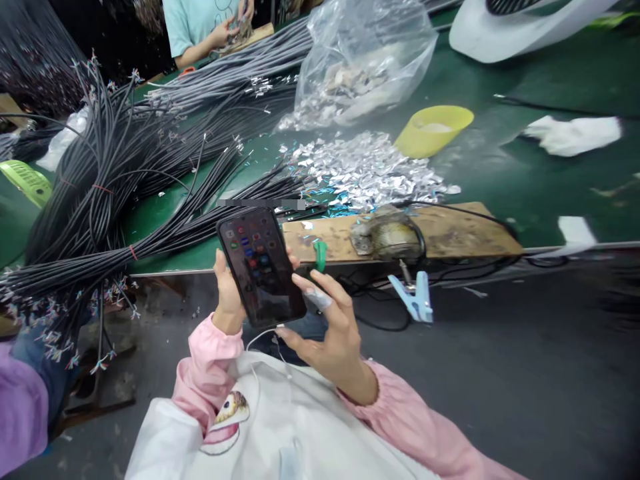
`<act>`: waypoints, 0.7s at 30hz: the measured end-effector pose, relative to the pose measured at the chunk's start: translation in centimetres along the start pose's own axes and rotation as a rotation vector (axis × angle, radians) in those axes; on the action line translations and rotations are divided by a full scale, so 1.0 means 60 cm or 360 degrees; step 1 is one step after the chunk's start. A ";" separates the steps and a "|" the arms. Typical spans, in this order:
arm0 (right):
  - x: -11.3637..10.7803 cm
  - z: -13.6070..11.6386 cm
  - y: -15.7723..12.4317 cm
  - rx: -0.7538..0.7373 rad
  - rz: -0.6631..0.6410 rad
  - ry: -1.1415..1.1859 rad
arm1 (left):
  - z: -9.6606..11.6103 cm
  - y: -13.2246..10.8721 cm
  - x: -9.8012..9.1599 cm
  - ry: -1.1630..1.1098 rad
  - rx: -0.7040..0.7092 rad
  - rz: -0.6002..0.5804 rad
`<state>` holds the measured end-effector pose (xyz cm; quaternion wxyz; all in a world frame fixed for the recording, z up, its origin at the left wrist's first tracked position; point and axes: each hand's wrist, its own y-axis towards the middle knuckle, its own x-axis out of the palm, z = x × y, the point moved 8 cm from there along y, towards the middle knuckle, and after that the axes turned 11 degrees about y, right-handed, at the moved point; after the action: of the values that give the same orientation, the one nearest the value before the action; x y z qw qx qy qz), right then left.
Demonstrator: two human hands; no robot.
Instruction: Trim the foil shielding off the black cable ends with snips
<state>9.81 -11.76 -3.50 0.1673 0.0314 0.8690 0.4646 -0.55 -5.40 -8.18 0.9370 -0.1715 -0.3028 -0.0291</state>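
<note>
A dark smartphone with app icons on its lit screen is in my left hand, whose thumb is along the phone's left edge and whose fingertips show at its right side. My right hand is at the phone's lower right corner, fingers apart, with something silvery wrapped on one finger. A white cable runs from the phone's bottom edge down over my white apron. Just beyond the hands, a wooden board at the table's front edge bears a metal device and a green piece.
Bundles of black cables cover the left side of the green table. Foil scraps, a plastic bag and a yellow cup lie beyond the board. A blue clip hangs at its edge. Another person sits across.
</note>
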 end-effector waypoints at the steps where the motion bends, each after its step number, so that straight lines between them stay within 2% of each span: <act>1: -0.005 0.000 0.001 0.0005 0.0017 -0.0025 | -0.001 -0.002 0.000 0.0007 0.0010 0.0014; 4: -0.006 -0.008 0.001 0.0008 -0.0043 -0.0051 | -0.006 -0.007 -0.005 0.0009 0.0022 0.0105; 6: 0.003 -0.020 0.000 -0.0041 -0.0217 0.0076 | -0.011 -0.010 -0.007 0.0000 0.0005 0.0132; 8: 0.007 -0.033 -0.002 -0.0094 -0.0361 0.0240 | -0.018 -0.014 -0.002 -0.0015 -0.0040 0.0060; 11: -0.010 -0.030 0.006 -0.0073 -0.0263 0.0214 | -0.024 -0.020 0.000 -0.0037 -0.0037 0.0016; 14: -0.023 -0.014 0.017 -0.0046 -0.0117 0.0037 | -0.025 -0.026 -0.015 -0.0042 0.0060 0.0169; 18: -0.011 -0.005 0.022 -0.0056 -0.0200 -0.0032 | -0.037 -0.032 -0.027 -0.0020 0.0061 0.0304; 21: -0.016 -0.009 0.020 -0.0047 -0.0175 0.0039 | -0.038 -0.037 -0.027 0.0003 0.0072 0.0317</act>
<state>10.44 -11.70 -1.96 0.1822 -0.0245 0.8645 0.4679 -0.94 -8.32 -10.21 0.9392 -0.1794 -0.2839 0.0710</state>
